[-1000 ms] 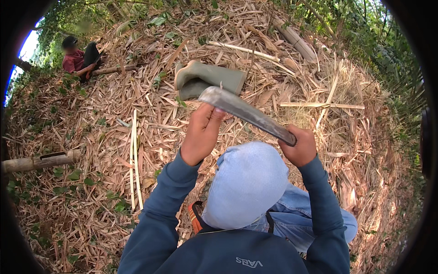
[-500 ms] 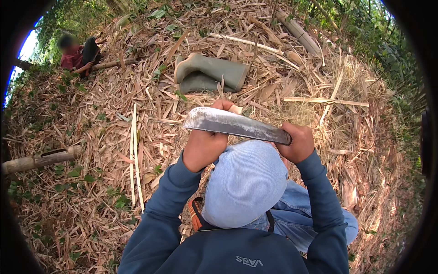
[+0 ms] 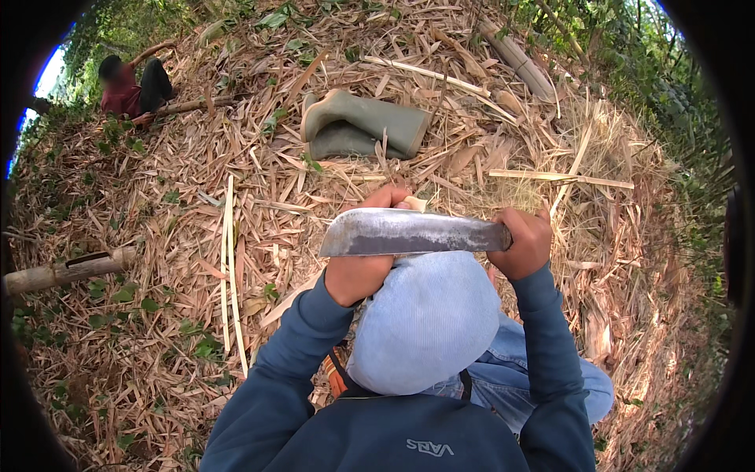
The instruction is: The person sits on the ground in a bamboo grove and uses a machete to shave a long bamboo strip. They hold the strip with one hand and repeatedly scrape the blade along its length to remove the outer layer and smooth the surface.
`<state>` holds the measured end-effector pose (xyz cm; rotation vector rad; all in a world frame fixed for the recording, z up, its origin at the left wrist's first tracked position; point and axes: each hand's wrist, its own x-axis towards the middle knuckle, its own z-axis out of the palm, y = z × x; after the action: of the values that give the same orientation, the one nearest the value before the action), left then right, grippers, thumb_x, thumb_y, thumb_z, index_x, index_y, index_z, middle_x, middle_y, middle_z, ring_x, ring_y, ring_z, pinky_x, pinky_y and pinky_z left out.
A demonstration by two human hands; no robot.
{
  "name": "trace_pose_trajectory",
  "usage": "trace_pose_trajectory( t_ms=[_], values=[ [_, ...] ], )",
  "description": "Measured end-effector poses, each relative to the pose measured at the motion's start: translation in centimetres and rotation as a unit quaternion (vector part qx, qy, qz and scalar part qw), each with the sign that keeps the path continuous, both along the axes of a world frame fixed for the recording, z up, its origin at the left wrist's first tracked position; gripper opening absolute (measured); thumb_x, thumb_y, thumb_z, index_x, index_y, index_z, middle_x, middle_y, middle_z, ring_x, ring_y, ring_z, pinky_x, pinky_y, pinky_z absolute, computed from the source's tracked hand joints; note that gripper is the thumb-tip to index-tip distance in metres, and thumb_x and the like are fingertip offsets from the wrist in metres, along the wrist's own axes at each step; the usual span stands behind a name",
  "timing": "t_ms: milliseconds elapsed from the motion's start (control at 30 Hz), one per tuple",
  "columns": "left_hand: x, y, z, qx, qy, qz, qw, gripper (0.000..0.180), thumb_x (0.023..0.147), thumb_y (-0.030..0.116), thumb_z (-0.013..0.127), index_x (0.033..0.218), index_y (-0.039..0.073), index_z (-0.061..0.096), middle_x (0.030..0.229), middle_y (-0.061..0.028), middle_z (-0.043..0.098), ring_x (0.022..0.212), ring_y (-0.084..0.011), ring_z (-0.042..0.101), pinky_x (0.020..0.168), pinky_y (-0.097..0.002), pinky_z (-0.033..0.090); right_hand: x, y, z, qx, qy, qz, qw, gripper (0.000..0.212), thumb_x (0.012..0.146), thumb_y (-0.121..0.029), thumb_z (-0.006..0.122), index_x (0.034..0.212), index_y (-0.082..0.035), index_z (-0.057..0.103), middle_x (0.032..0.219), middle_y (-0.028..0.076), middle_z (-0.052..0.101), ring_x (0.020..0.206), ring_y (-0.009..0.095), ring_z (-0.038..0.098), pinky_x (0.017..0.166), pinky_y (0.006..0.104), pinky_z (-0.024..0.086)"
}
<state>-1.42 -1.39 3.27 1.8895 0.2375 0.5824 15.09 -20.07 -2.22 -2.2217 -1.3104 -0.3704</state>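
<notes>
- Here your right hand is closed around the handle end of the broad knife, whose blade runs level toward your left.
- Your left hand sits behind the blade near its blunt tip, fingers curled over a pale bamboo piece; how firmly cannot be told.
- Green rubber boots lie on the leaf litter beyond.

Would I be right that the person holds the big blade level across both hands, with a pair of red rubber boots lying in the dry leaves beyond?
Not quite: the head view shows the rubber boots are olive green, not red. The blade does lie level, right hand on its handle, left hand behind it.
</notes>
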Motion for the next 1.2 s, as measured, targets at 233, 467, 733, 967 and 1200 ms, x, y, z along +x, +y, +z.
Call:
trace_pose_trajectory(
  t_ms=[233, 467, 733, 967, 1200],
  values=[
    [-6.7, 0.6, 2.9, 0.04, -0.021, 0.027, 0.999, 0.018, 0.093, 0.013, 0.049, 0.087, -0.002, 0.058, 0.066, -0.0063, 0.057, 0.055, -0.0142, 0.053, 0.056, -0.0277, 0.044, 2.7, -8.9, -5.3, 0.049, 0.167, -0.261, 0.949, 0.016, 0.076, -0.012, 0.065, 0.068, 0.0, 0.057, 0.046, 0.009, 0.042, 0.039, 0.017, 0.036, 0.041, 0.0313, 0.03],
    [-0.3, 2.5, 0.7, -0.073, 0.017, 0.037, 0.997, 0.012, 0.094, 0.004, 0.047, 0.095, -0.002, 0.057, 0.069, -0.0028, 0.054, 0.063, -0.0073, 0.048, 0.057, -0.0231, 0.039, -0.4, -2.6, 3.4, 0.022, 0.208, 0.03, 0.977, 0.014, 0.071, -0.012, 0.068, 0.071, -0.003, 0.058, 0.053, 0.013, 0.051, 0.047, 0.026, 0.056, 0.045, 0.0359, 0.039],
    [0.8, -0.2, -1.0, -0.066, -0.004, 0.03, 0.997, 0.02, 0.084, -0.006, 0.051, 0.103, -0.002, 0.058, 0.089, -0.0057, 0.062, 0.083, -0.0124, 0.058, 0.077, -0.0262, 0.047, 0.4, -0.7, 1.8, -0.029, 0.07, 0.074, 0.994, 0.023, 0.066, -0.024, 0.074, 0.07, -0.011, 0.056, 0.056, 0.007, 0.056, 0.052, 0.028, 0.06, 0.046, 0.0385, 0.043],
    [0.2, -0.6, -1.2, -0.037, 0.013, 0.069, 0.997, 0.026, 0.079, -0.008, 0.05, 0.103, -0.002, 0.06, 0.097, -0.0095, 0.063, 0.088, -0.0176, 0.062, 0.081, -0.0291, 0.048, 0.3, -0.5, 0.9, -0.041, 0.043, 0.064, 0.996, 0.025, 0.063, -0.025, 0.074, 0.069, -0.013, 0.053, 0.057, 0.003, 0.055, 0.052, 0.023, 0.059, 0.043, 0.0379, 0.035],
    [-1.0, -1.1, -2.0, 0.014, -0.048, 0.061, 0.997, 0.032, 0.084, -0.009, 0.047, 0.114, -0.005, 0.056, 0.102, -0.0084, 0.063, 0.092, -0.0137, 0.059, 0.084, -0.027, 0.046, 0.3, -0.1, 1.9, -0.033, 0.005, 0.034, 0.999, 0.02, 0.064, -0.016, 0.071, 0.069, -0.009, 0.053, 0.056, 0.008, 0.053, 0.052, 0.029, 0.054, 0.06, 0.0397, 0.035]
  ],
)
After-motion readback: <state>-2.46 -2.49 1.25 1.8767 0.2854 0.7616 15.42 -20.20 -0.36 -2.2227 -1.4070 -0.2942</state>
